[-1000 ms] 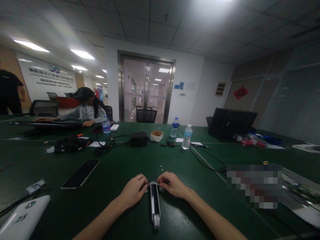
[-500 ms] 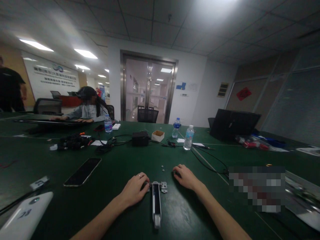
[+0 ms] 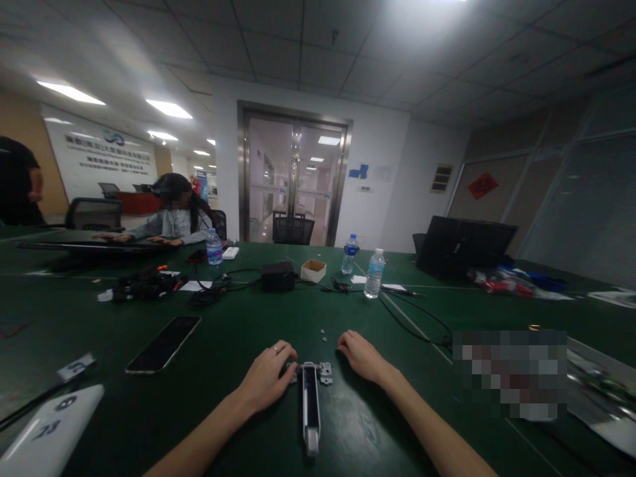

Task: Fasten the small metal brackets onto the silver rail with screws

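Note:
A long, narrow metal fitting (image 3: 311, 404) with a dark channel and a crosswise bracket at its far end lies on the green table, pointing toward me. My left hand (image 3: 268, 374), a ring on one finger, has its thumb and fingers closed around the bracket's left end, hiding part of it. To the right of the bracket, my right hand (image 3: 364, 356) rests on the tabletop, apart from the fitting. Its fingers curl downward and together, and whatever is under the fingertips is hidden. Two small pale ring-shaped pieces (image 3: 323, 335) lie between the hands, just beyond the bracket.
On my left lie a phone (image 3: 163, 344) and a white device (image 3: 52, 430). Ahead stand a black box (image 3: 278, 277), a small open carton (image 3: 313, 270) and water bottles (image 3: 374, 275) among cables. A monitor (image 3: 464, 252) stands right; a person (image 3: 173, 212) sits across.
My right hand has shifted slightly left, its fingers drawn in more. My left hand stays at the bracket with its fingers slightly moved. The fitting and small pieces look unmoved.

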`<state>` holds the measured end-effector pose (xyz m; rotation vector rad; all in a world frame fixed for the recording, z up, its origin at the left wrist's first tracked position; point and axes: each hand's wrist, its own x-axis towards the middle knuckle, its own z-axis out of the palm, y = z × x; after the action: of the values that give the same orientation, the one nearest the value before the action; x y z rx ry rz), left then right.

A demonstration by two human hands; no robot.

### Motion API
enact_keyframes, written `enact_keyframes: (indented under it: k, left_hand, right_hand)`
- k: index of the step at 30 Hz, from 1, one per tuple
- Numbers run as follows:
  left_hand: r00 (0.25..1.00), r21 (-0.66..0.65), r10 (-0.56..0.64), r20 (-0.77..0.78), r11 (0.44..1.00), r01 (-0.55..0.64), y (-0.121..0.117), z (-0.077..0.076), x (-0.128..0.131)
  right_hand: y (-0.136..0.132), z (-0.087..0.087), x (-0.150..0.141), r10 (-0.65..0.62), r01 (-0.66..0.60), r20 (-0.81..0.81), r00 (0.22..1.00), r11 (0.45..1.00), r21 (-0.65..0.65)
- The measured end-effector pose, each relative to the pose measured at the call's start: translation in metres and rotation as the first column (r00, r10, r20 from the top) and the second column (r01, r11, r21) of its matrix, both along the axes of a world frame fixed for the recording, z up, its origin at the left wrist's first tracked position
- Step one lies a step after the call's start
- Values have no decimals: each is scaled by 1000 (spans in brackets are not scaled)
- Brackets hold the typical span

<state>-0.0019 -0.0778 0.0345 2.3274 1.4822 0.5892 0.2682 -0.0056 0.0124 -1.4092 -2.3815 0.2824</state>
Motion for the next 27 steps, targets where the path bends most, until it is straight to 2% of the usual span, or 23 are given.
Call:
enact_keyframes:
  k: [7,13,18,22,24,27]
  left_hand:
    - [997,120,-80,20,990,78,-1,-6,3]
    - [980,175,-194,53,968,182,-5,-5,6]
    - [964,230,-256,73,945,234,-6,-7,6]
    - [952,221,-279,126,943,247,-3,-8,4]
    - [957,216,-262,127,949,231,-2,-8,3]
    - [982,184,-168,80,971,151,2,-7,-2]
  right_hand:
    - [-27,13,-30,240,-216,-214,947,968,129]
    - [-54,18,-56,401,-380,-283,872,916,127]
    - [-56,11,-61,432,-402,-346,833,902,157]
    - [-56,11,-62,438,-408,-360,824,899,159]
    - [-56,12,-62,433,-399,-354,829,902,168]
    - [-55,12,-61,404,-363,-332,852,914,180]
